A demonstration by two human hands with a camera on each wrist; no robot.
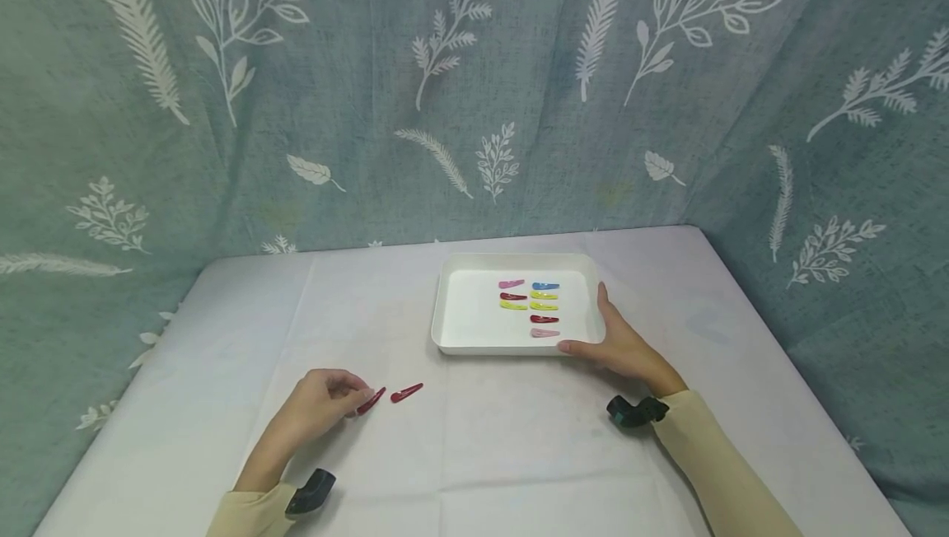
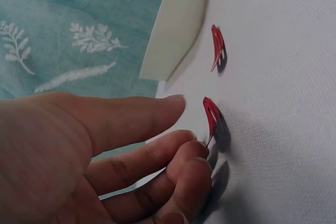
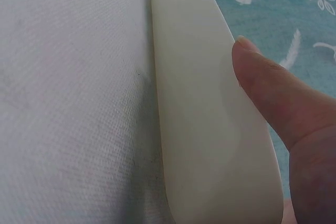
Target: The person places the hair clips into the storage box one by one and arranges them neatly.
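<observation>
On the white cloth, my left hand point(image 1: 326, 401) has its fingertips at the narrow end of a red snap hair clip point(image 2: 211, 116). The thumb stands apart from that clip in the left wrist view. A second red hair clip point(image 1: 407, 393) lies just to the right. My right hand point(image 1: 626, 347) holds the near right corner of a white tray point(image 1: 474, 350), thumb on the front rim and fingers along the right side. The right wrist view shows the thumb point(image 3: 268, 82) against the rim; the other fingers are mostly hidden.
Inside the tray, hair clips lie in two columns: a pink clip point(image 1: 511, 283), a red and a yellow on the left; a blue clip point(image 1: 545, 286), two yellow, a red and a pink on the right. A leaf-patterned curtain point(image 1: 356, 150) hangs behind the table.
</observation>
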